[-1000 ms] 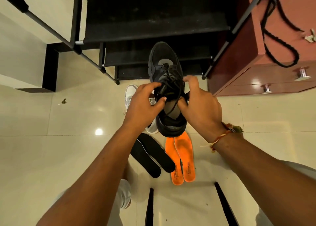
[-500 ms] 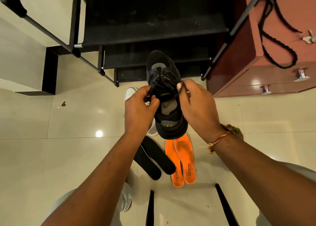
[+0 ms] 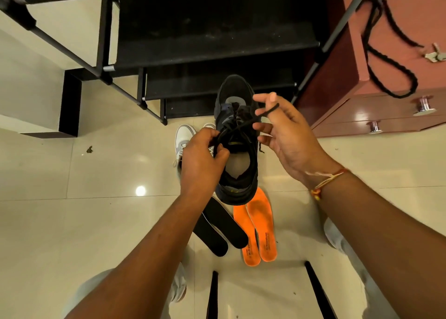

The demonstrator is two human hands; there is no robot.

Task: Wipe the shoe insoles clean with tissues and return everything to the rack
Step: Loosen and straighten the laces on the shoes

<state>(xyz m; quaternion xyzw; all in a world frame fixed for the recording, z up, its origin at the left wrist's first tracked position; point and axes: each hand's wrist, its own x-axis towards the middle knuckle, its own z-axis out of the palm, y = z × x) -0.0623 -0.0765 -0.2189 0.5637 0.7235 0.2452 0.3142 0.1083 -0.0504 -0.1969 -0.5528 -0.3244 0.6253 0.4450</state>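
A person's right hand [image 3: 289, 135] swings out to the side of a black shoe [image 3: 239, 183], drawing a lace [image 3: 243, 123] taut; half a second ago both hands were pinching at the knot, close together over the tongue. The lace is now caught between two of the right hand's spread fingers, while the left hand [image 3: 202, 157] grips the other lace strands tight at the tongue, holding the shoe in the air. Inside the shoe's mouth, just behind that grip, a grey footbed shows. Directly under the gripped shoe, on the floor, lie two black insoles [image 3: 224, 229] and, beside them, two orange insoles [image 3: 259, 227]. A white shoe [image 3: 183, 137] sits just beyond the left knuckles; the rack [image 3: 212, 41] stands past the shoe's toe. The pull appears to be work on the laces, not wiping. No tissues are in view, and the insoles remain off the rack.
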